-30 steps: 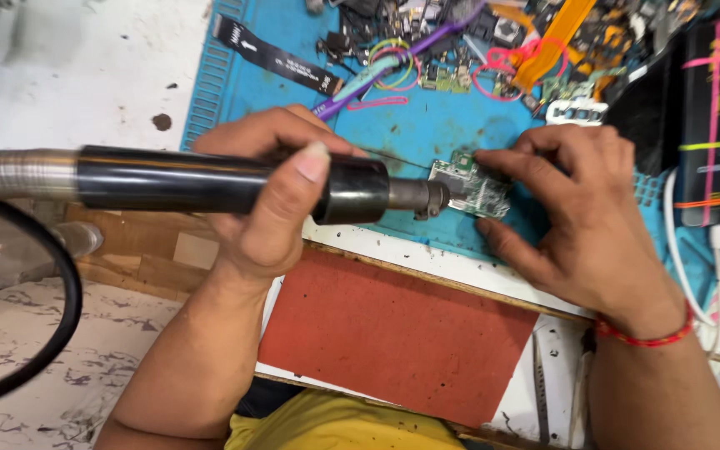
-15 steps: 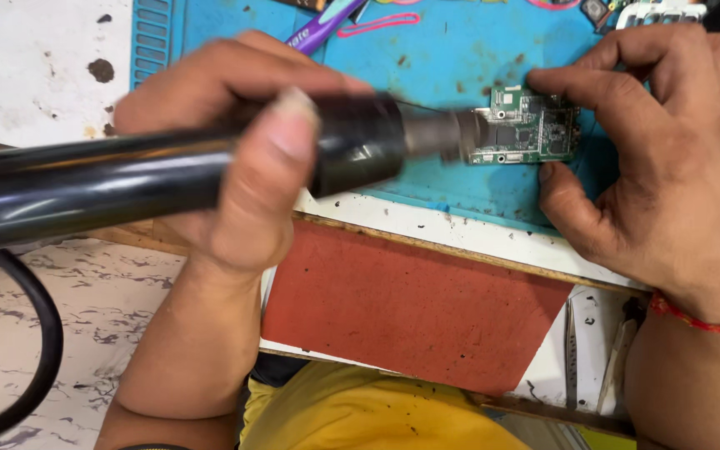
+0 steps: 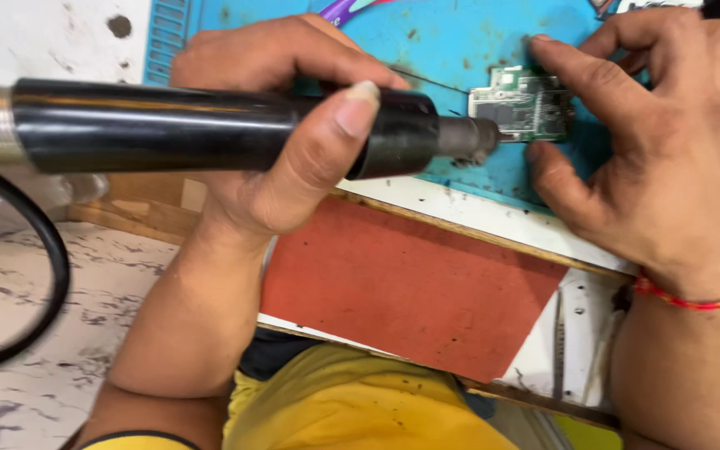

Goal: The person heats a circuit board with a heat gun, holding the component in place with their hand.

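Hands (image 3: 293,142) on rotary tool (image 3: 210,125), circuit board (image 3: 520,104)

Tool handle (image 3: 193,125): I see glossy black, with a ribbed silver collar.
Circuit board (image 3: 520,104): green, silvery parts.
Mat (image 3: 460,42): bright blue, dark specks.
Board panel (image 3: 410,287): brick red.
Wrist thread (image 3: 693,298): red.
Shirt (image 3: 360,408): yellow.

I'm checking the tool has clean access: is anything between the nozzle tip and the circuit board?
Nothing visible does. The left hand holds the black tool's nozzle right at the edge of the circuit board, which the right hand steadies on the blue mat.
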